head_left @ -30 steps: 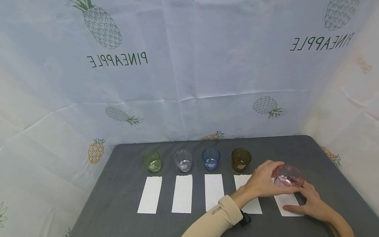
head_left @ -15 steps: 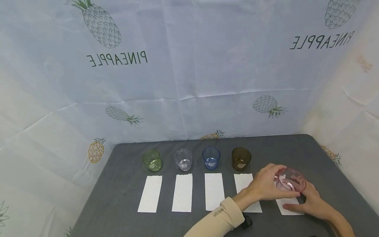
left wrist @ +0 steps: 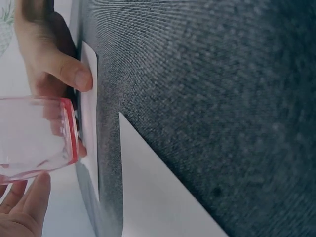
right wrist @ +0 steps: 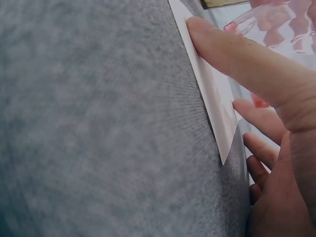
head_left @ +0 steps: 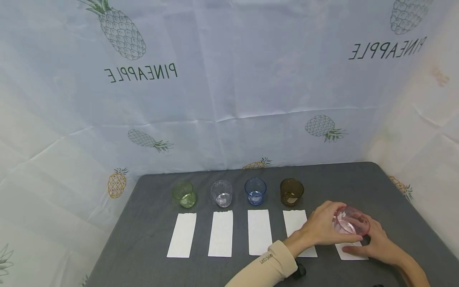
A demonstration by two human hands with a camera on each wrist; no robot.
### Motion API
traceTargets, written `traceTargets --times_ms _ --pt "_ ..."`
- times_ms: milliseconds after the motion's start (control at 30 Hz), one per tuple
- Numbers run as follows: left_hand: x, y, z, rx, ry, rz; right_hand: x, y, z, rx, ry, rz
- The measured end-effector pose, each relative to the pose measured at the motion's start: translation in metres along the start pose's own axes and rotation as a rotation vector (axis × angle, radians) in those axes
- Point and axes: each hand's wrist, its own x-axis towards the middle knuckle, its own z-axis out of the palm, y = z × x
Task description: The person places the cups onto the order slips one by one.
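Observation:
In the head view my left hand point(head_left: 320, 225) grips a pink glass point(head_left: 353, 220) between thumb and fingers at the table's right side. A small gap separates the glass from the table, its red edge facing down in the left wrist view. Beneath it lies a white paper strip point(head_left: 351, 254), partly hidden by both hands. My right hand point(head_left: 380, 244) is low beside the strip, its fingers spread and loosely bent. Its thumb point(right wrist: 242, 54) reaches over the strip in the right wrist view; whether its fingertips touch the glass I cannot tell.
Green point(head_left: 184, 194), colourless point(head_left: 222, 193), blue point(head_left: 255, 191) and brown glasses point(head_left: 292, 192) stand in a row at the back of the grey table point(head_left: 132, 247). Several more white strips lie in front of them, such as the leftmost strip point(head_left: 181, 235). A patterned cloth point(head_left: 222, 79) hangs behind.
My left hand has moved the pink glass slightly down and to the right, toward the strip, and its tilt has shifted. My right hand has stayed almost in place.

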Motion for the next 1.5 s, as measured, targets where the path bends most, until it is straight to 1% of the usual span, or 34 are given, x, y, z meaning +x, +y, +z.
traceTargets --times_ms 100,200,433,667,833,1033,1167,1367,1500 --pt "0.000 -0.001 0.002 -0.005 0.000 -0.008 0.000 -0.001 -0.001 0.007 -0.020 0.031" --pt "0.000 -0.001 0.004 -0.014 0.000 -0.020 0.000 -0.002 -0.001 0.010 -0.019 0.039" --pt "0.002 -0.001 0.009 0.003 -0.005 -0.038 0.000 -0.001 0.000 0.015 0.010 0.006" --pt "0.003 -0.001 0.012 0.007 0.002 -0.056 0.001 0.000 0.001 0.014 0.039 -0.019" --pt "0.003 -0.001 0.013 0.017 -0.004 -0.065 0.000 0.000 0.001 0.014 0.027 0.002" --pt "0.003 -0.001 0.013 0.039 -0.012 -0.062 0.000 0.000 0.001 0.016 0.020 -0.003" --pt "0.003 -0.002 0.012 0.019 -0.020 -0.065 0.000 0.000 0.001 0.018 0.017 0.002" --pt "0.001 -0.003 0.016 -0.016 -0.017 -0.063 -0.001 -0.001 0.001 0.009 0.006 0.049" --pt "-0.002 -0.002 0.015 -0.012 -0.020 -0.072 -0.001 0.000 0.000 0.008 0.006 0.034"
